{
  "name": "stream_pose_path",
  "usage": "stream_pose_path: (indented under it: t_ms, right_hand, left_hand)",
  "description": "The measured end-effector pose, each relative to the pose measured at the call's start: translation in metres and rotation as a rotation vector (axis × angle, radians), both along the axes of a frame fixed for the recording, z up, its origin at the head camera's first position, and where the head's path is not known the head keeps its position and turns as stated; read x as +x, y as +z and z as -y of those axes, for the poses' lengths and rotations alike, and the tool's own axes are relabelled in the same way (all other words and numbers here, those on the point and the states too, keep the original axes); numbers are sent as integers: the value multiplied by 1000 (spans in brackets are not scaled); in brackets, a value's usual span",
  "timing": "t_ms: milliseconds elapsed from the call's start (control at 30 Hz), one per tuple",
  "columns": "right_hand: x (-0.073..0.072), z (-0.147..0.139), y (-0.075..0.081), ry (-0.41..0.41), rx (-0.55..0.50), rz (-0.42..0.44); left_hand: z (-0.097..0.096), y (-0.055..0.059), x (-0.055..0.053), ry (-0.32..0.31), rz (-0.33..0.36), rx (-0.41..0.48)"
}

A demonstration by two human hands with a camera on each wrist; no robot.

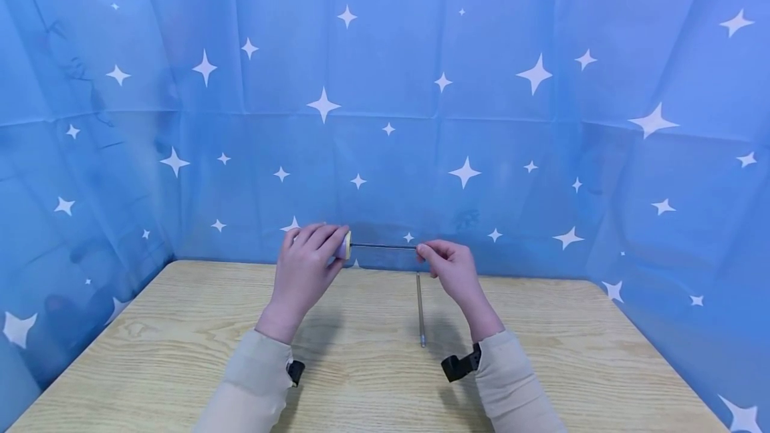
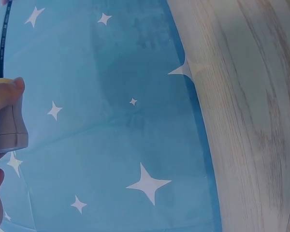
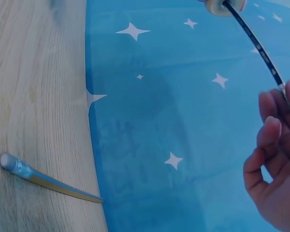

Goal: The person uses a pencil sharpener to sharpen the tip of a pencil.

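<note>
Above the back part of the table, my left hand [image 1: 303, 269] grips a small pencil sharpener [image 2: 9, 125], pale with a yellow end face and a flared base. A dark pencil [image 1: 381, 246] with light lettering runs level from that yellow face toward the right. Its far end is pinched between the thumb and fingers of my right hand [image 1: 454, 269]. The pencil's other end is hidden at the sharpener's face. A second pencil [image 3: 58, 184], gold-brown with a silvery band and a pale eraser, lies on the table below the right hand.
The light wood-grain table [image 1: 373, 379] reaches back to a blue curtain [image 1: 385, 152] with white stars, which surrounds it at the back and sides. Black wrist straps with cameras [image 1: 458, 367] sit at both sleeve cuffs.
</note>
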State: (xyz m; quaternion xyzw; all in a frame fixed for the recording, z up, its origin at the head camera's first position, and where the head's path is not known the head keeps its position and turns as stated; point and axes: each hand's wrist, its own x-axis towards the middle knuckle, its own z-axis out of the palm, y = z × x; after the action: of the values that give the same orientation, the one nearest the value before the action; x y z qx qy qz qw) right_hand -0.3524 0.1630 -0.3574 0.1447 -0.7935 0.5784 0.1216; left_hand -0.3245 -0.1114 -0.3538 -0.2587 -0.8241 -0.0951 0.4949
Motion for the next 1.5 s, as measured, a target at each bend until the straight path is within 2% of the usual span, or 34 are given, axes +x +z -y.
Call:
stream_pose_path:
  t_ms: [300,567,800,933,1100,1267,1500]
  right_hand:
    - [1,0,1,-33,-20,37]
    - [2,-2,4,-28,-23,88]
    - [2,1,7,53,-74,71]
    - [4,1,7,77,-68,74]
    - [3,-1,3,121,-36,76]
    - [3,-5,2,106,-14,50]
    - [7,-3,5,133,31,48]
  left_hand:
    - [-3,-1,-2,-20,-26,3]
    - [-3,-1,0,-20,12,-4]
    - [1,-1,-1,9,45,2]
    - [2,-2,-1,15,77,-3]
    - [4,-3,1,17,78,3]
    - [1,-2,-1,12,79,-8]
    - [3,-3,0,18,87,-5]
